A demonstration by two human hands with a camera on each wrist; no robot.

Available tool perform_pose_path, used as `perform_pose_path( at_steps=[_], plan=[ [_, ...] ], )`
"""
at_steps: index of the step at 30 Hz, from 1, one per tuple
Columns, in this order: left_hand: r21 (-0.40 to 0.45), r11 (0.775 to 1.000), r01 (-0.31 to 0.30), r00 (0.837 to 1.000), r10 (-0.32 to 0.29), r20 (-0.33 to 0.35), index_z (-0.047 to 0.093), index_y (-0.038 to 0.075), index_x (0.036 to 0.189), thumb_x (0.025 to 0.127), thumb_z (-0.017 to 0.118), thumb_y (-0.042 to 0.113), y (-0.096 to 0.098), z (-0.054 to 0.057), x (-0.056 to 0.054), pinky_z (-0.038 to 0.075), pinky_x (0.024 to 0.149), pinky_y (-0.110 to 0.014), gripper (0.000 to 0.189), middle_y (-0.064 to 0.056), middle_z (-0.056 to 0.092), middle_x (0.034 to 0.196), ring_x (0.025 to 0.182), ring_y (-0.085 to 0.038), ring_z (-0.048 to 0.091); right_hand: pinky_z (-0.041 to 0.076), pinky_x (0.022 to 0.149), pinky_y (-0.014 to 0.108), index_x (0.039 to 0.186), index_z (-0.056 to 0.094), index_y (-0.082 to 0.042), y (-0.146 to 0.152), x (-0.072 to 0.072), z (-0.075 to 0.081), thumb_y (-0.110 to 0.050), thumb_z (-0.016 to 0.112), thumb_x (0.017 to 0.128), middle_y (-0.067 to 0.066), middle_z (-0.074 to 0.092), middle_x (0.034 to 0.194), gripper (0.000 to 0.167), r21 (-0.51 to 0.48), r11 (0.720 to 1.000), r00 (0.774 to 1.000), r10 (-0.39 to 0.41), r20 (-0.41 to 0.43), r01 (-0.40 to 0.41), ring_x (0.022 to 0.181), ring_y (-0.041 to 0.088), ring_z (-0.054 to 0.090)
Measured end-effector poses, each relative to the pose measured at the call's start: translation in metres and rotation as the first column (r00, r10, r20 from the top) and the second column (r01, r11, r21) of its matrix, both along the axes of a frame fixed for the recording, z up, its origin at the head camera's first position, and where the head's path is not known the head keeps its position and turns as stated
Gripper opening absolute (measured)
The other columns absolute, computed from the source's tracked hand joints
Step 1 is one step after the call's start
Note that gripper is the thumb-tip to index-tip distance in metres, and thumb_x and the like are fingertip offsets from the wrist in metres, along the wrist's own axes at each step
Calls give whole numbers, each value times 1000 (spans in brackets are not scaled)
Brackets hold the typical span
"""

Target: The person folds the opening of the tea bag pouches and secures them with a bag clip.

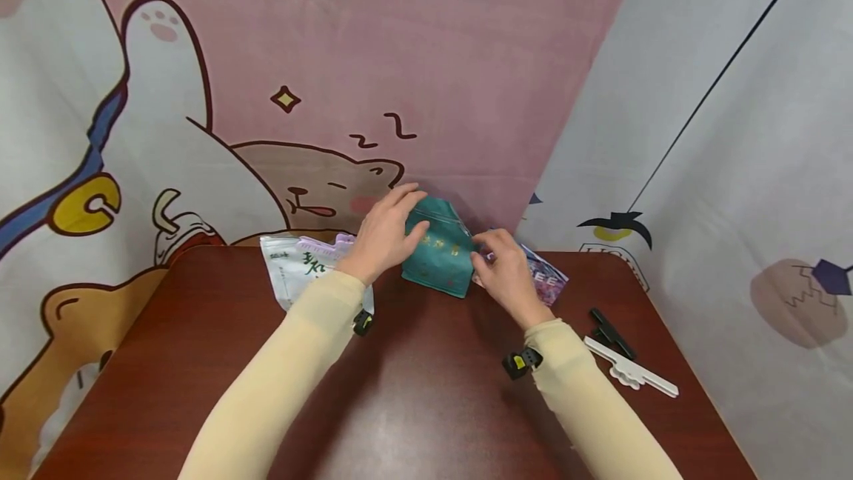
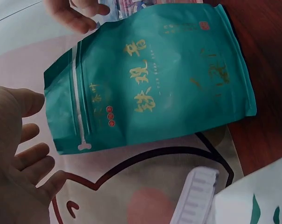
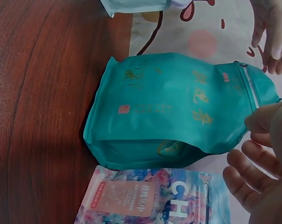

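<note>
A green pouch with gold lettering (image 1: 440, 247) stands upright on the table against the backdrop, its zip strip near the top. At its upper left is my left hand (image 1: 389, 232), thumb and fingers spread apart; in the left wrist view the thumb (image 2: 31, 101) lies close to the pouch's top edge. My right hand (image 1: 506, 269) is at the pouch's right edge with loosely bent fingers. In the right wrist view its thumb (image 3: 262, 119) overlaps the pouch's top corner; whether it touches is unclear. Neither hand grips the pouch.
Left of the pouch stands a white bag (image 1: 286, 265) with a purple clip (image 1: 326, 247) along its top. A colourful patterned bag (image 1: 548, 280) is partly behind my right hand. On the table's right lie a black clip (image 1: 613, 333) and a white clip (image 1: 629, 369).
</note>
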State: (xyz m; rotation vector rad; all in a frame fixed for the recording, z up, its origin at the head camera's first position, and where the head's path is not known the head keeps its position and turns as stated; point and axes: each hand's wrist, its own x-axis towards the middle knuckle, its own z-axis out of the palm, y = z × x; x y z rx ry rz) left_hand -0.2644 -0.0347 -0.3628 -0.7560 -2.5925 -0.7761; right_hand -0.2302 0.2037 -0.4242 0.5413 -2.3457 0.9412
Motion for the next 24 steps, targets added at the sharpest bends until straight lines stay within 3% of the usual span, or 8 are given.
perform_pose_path(
  at_steps=[7,15,24],
  plan=[
    [-47,999,21,999,-23,-33,58,6,145,100,67,26,14,-1,-8,35,118,-48,49,-14,50,154,142,-31,47,57,76,49,111,71,3,-5,-9,-3,0,76,89,18,65,105,23,4,998,998,-62,-4,62,93,35,67],
    [-118,993,12,996,-22,-82,61,8,142,102,66,35,26,0,-14,28,121,-51,48,-11,57,146,139,-27,50,56,76,49,107,72,2,-10,-17,-3,0,77,89,17,67,99,19,20,997,996,-73,-46,74,89,34,66],
    [-158,987,-38,996,24,-88,69,14,124,102,62,47,36,-3,-20,32,111,-52,40,-6,63,130,126,-29,51,56,78,49,102,69,-1,-12,-21,-7,-1,73,92,16,68,97,11,38,993,993,-114,-3,114,89,33,68]
  ],
)
